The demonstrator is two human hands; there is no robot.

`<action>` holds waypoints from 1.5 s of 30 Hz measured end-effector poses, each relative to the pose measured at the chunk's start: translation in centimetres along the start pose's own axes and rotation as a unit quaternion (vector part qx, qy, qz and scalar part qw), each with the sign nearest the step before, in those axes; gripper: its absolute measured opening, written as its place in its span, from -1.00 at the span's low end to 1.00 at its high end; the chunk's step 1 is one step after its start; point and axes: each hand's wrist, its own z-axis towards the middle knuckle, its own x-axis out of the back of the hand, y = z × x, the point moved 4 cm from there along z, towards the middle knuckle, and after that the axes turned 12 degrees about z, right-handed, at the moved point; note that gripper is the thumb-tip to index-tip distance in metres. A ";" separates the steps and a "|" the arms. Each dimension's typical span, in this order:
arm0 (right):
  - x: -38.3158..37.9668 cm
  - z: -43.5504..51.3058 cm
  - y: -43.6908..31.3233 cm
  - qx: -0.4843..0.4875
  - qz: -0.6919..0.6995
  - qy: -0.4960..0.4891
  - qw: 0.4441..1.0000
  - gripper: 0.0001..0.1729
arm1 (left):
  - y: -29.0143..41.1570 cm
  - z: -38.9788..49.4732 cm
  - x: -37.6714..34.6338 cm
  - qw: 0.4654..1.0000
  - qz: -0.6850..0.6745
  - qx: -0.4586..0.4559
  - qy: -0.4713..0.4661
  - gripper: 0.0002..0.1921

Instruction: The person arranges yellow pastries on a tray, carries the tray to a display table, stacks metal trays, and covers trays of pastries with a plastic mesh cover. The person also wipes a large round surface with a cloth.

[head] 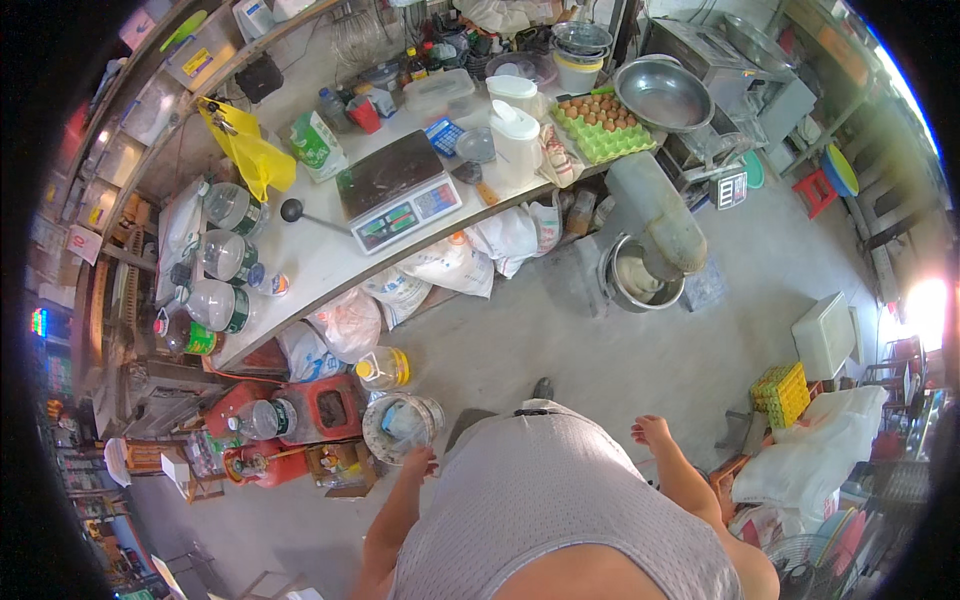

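My left hand (421, 461) hangs beside a white bucket (431, 409) lined with a clear bag. It appears to hold nothing, its fingers loosely bent. My right hand (651, 430) is held out over the floor on the other side of my body, with nothing in it and the fingers slightly curled. Ahead stands a floor mixer (660, 210), its steel bowl (646, 300) holding pale dough or batter. On the white worktable (300, 259), a digital scale (405, 217) sits near a black ladle (296, 211) and a wooden-handled scraper (480, 186).
Farther along the table are an egg tray (607, 139), white pitchers (515, 146) and a large steel basin (664, 94). Filled sacks (450, 262) lie beneath. At left stand an oil jug (384, 367) and red canisters (352, 405); at right, yellow crates (780, 394) and a white sack (817, 450).
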 end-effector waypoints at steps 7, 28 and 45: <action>-0.6 3.3 -6.7 -0.017 -0.049 -0.002 0.999 -0.78 | -5.8 5.6 -4.5 0.977 0.186 -0.096 0.041 -0.69; -4.9 1.1 -5.4 -0.001 -0.028 -0.057 0.998 -0.73 | 3.6 3.9 -1.0 0.988 -0.137 0.062 -0.024 -0.55; -5.8 -3.9 2.8 -0.061 0.011 0.037 0.997 -0.67 | 3.4 9.8 3.7 0.970 0.162 -0.149 -0.106 -0.54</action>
